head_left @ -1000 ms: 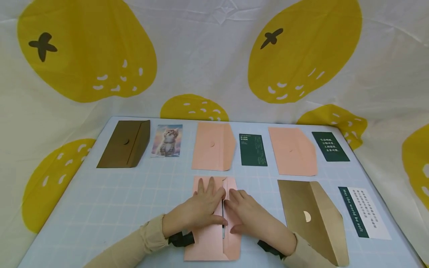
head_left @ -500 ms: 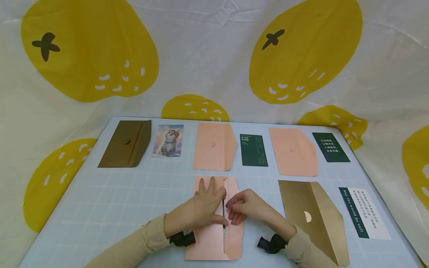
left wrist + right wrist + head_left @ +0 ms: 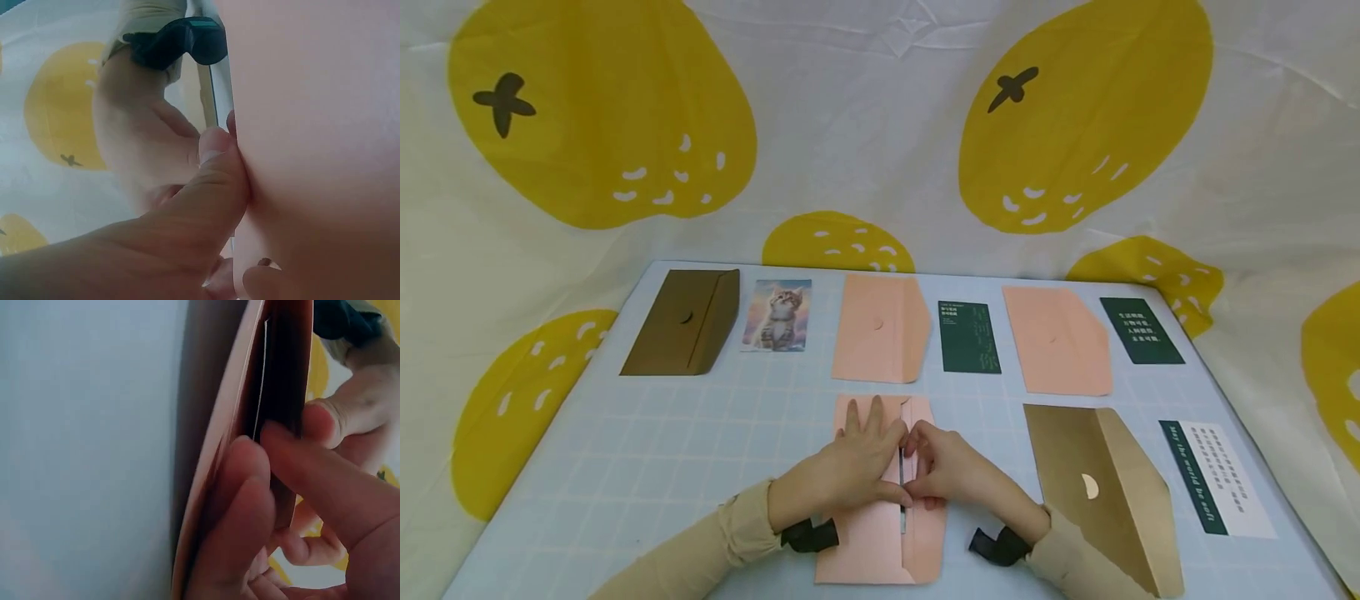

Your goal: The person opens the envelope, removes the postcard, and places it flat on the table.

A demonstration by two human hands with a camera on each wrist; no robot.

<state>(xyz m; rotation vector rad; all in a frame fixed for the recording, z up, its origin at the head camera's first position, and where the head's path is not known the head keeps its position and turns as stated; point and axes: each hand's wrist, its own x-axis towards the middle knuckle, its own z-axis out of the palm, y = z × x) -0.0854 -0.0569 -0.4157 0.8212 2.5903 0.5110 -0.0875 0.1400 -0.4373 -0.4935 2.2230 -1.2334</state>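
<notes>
A pink envelope [image 3: 861, 550] lies before me with its flap side to the right. Across its body rests my left hand [image 3: 850, 471], fingers spread, with the thumb and one fingertip at the edge of the mouth; the left wrist view shows that thumb [image 3: 219, 169] at the paper edge. My right hand [image 3: 951, 467] is bent over the mouth. In the right wrist view, its thumb and fingers [image 3: 240, 506] meet at the thin pale edge of a card [image 3: 260, 381] inside the envelope. Most of the card is hidden.
Along the back lie a brown envelope [image 3: 673, 329], a kitten card [image 3: 778, 317], two pink envelopes [image 3: 865, 329] and two green cards [image 3: 970, 337]. At the right are a gold envelope [image 3: 1067, 467] and a white-and-green card [image 3: 1217, 479]. A patterned cloth [image 3: 865, 100] hangs behind the table.
My right hand has drawn back slightly from the mouth, then come in again with thumb and fingers together at the card's edge. The left hand stays in place on the envelope.
</notes>
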